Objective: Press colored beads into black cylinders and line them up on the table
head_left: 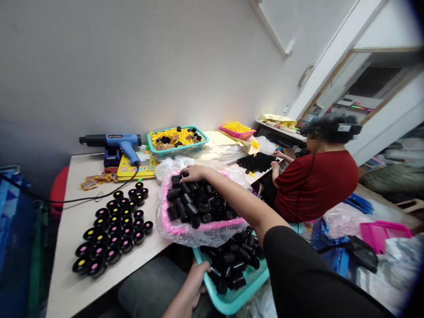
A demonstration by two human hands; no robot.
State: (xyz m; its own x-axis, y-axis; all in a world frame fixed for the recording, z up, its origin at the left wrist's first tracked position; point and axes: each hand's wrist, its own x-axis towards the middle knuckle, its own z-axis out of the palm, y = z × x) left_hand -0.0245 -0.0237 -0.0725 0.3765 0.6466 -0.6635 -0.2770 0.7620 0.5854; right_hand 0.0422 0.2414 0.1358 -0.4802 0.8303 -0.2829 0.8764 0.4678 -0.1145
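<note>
My left hand [196, 279] is closed on the rim of a teal basket [228, 304] held low by my lap. That basket contains many black plastic cylinders [233, 265]. Across it stretches my right arm, and my right hand [194, 173] is at the far left corner of a pink basket [198, 227] lined with clear plastic. More black cylinders [188, 203] are heaped there. The right fingers are curled round a black plastic cylinder [183, 176], partly hidden by them. To the left, rows of black cups [114, 229] with pink or yellow centres stand on the table [132, 269].
A blue heat gun [122, 143] lies at the back left, its cord trailing over the table. Behind are a teal basket of yellow pieces [175, 134] and a pink basket [236, 132]. A person in a red shirt [318, 181] handles black parts [256, 162] at right.
</note>
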